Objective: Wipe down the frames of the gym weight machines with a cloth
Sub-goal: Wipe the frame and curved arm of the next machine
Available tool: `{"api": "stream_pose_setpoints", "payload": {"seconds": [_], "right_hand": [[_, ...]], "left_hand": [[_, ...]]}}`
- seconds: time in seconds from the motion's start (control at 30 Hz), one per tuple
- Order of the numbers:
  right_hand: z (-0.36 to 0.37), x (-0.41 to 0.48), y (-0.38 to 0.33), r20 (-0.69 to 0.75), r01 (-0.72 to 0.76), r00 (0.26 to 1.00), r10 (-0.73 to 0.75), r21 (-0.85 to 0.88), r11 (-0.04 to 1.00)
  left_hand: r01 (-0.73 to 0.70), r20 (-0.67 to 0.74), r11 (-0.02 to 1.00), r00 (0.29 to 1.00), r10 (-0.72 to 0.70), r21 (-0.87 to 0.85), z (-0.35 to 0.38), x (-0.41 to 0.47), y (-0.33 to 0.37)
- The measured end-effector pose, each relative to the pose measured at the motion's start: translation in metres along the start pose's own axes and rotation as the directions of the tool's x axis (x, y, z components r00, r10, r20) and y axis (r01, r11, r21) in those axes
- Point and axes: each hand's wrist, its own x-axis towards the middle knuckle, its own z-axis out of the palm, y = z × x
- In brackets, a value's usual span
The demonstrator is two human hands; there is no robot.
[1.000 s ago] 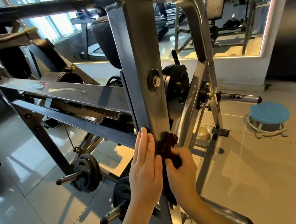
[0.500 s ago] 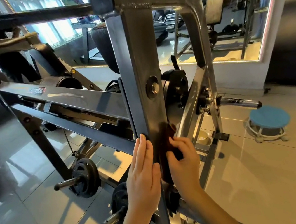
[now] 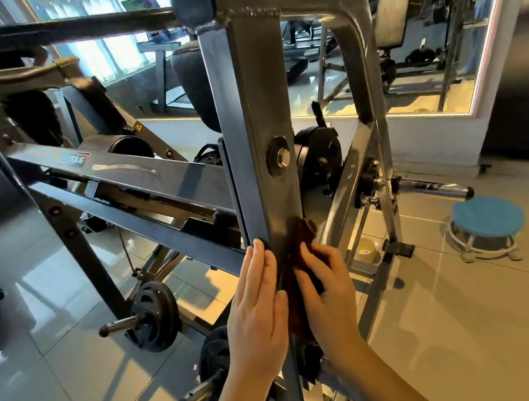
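Cloth (image 3: 299,240) is gripped on the post (image 3: 260,97) by the right hand (image 3: 332,297), left hand (image 3: 257,316) laid flat; upward strokes seem called for.

The cloth (image 3: 291,282) has been drawn up the post (image 3: 257,97) toward 12 o'clock, closer to the bolt (image 3: 278,157). The right hand (image 3: 328,294) holding it and the flat left hand (image 3: 256,309) have been raised with it.

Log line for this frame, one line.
step: wipe upright post | right hand: holds dark cloth against post | left hand: flat on post edge
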Motion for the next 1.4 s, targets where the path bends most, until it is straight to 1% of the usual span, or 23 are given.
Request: {"api": "stream_pose_setpoints", "payload": {"seconds": [0.1, 0.13, 0.2, 0.23, 0.3, 0.43, 0.47, 0.5, 0.57, 0.6, 0.63, 0.7, 0.8, 0.83, 0.87, 0.93, 1.0, 1.07, 1.1, 1.17, 1.2, 1.23, 1.4], "right_hand": [[0.000, -0.013, 0.005, 0.064, -0.132, 0.990, 0.124, 0.145, 0.981], [-0.001, -0.018, 0.007, 0.060, -0.136, 0.990, 0.128, 0.159, 0.978], [0.000, -0.025, 0.009, 0.033, -0.119, 0.993, 0.115, 0.150, 0.982], [0.000, -0.025, 0.007, 0.022, -0.132, 0.991, 0.130, 0.159, 0.978], [0.000, -0.013, -0.003, 0.001, -0.125, 0.992, 0.127, 0.169, 0.978], [-0.002, 0.020, -0.014, -0.049, 0.007, 0.999, 0.001, 0.178, 0.984], [-0.002, 0.018, -0.007, -0.036, -0.003, 0.999, 0.010, 0.194, 0.981], [-0.003, 0.010, 0.001, -0.002, -0.052, 0.999, 0.054, 0.206, 0.977], [-0.005, -0.015, 0.020, 0.084, -0.187, 0.981, 0.175, 0.168, 0.968], [-0.007, -0.024, 0.025, 0.102, -0.221, 0.973, 0.209, 0.126, 0.967], [-0.007, -0.028, 0.027, 0.097, -0.219, 0.973, 0.210, 0.087, 0.972], [-0.005, -0.018, 0.016, 0.055, -0.154, 0.987, 0.151, 0.056, 0.986], [-0.003, 0.010, -0.003, -0.041, 0.016, 0.999, -0.015, 0.013, 1.000], [-0.002, 0.014, -0.002, -0.053, 0.057, 0.997, -0.057, 0.004, 0.998], [-0.002, 0.012, 0.002, -0.048, 0.057, 0.997, -0.057, 0.011, 0.998], [-0.005, -0.006, 0.018, -0.003, -0.040, 0.999, 0.040, 0.027, 0.999], [-0.007, -0.023, 0.031, 0.049, -0.127, 0.991, 0.127, -0.002, 0.992], [-0.007, -0.018, 0.025, 0.050, -0.108, 0.993, 0.109, -0.032, 0.994], [-0.006, -0.009, 0.014, 0.043, -0.079, 0.996, 0.080, -0.012, 0.997], [-0.005, 0.010, -0.005, 0.009, 0.037, 0.999, -0.037, 0.006, 0.999], [-0.004, 0.014, -0.007, 0.003, 0.098, 0.995, -0.098, -0.020, 0.995], [-0.003, 0.013, 0.000, 0.006, 0.125, 0.992, -0.125, -0.041, 0.991], [-0.009, -0.025, 0.043, 0.117, -0.015, 0.993, 0.031, -0.134, 0.991]], "left_hand": [[-0.003, 0.012, 1.000, 1.000, 0.003, -0.013, -0.001, 0.001, 0.000], [0.002, 0.017, 1.000, 1.000, -0.001, -0.016, -0.001, 0.001, 0.000], [0.005, 0.022, 1.000, 1.000, -0.005, -0.012, -0.002, 0.000, 0.001], [0.004, 0.022, 1.000, 1.000, -0.004, -0.007, -0.002, 0.000, 0.001], [-0.001, 0.015, 1.000, 1.000, 0.001, -0.002, -0.003, -0.001, 0.000], [-0.011, 0.030, 1.000, 0.999, 0.011, 0.000, -0.004, 0.001, -0.001], [-0.004, 0.038, 1.000, 0.999, 0.004, -0.001, -0.004, 0.002, -0.001], [0.004, 0.043, 1.000, 0.999, -0.004, -0.004, -0.004, 0.002, -0.001], [0.021, 0.046, 1.000, 0.999, -0.021, -0.004, -0.005, 0.001, 0.000], [0.027, 0.047, 1.000, 0.999, -0.027, 0.000, -0.005, 0.000, 0.000], [0.030, 0.045, 1.000, 0.999, -0.030, 0.002, -0.004, 0.000, 0.001], [0.033, 0.038, 0.999, 0.999, -0.033, 0.001, -0.004, -0.001, 0.001], [0.015, 0.028, 1.000, 0.999, -0.015, 0.000, -0.006, 0.001, 0.003], [0.011, 0.023, 1.000, 1.000, -0.011, 0.006, -0.006, 0.002, 0.003], [0.012, 0.022, 1.000, 1.000, -0.013, 0.014, -0.006, 0.003, 0.003], [0.021, 0.030, 1.000, 0.999, -0.021, 0.021, -0.005, 0.002, 0.004], [0.033, 0.031, 0.999, 0.999, -0.033, 0.019, -0.004, 0.000, 0.003], [0.038, 0.033, 0.999, 0.999, -0.038, 0.012, -0.004, 0.000, 0.004], [0.032, 0.031, 0.999, 0.999, -0.032, 0.010, -0.004, 0.000, 0.004], [0.019, 0.023, 1.000, 1.000, -0.019, 0.012, -0.004, 0.001, 0.003], [0.019, 0.019, 1.000, 1.000, -0.019, 0.012, -0.004, 0.002, 0.003], [0.020, 0.020, 1.000, 1.000, -0.020, 0.009, -0.004, 0.002, 0.002], [0.041, 0.022, 0.999, 0.999, -0.041, -0.003, -0.001, -0.001, 0.002]]}}
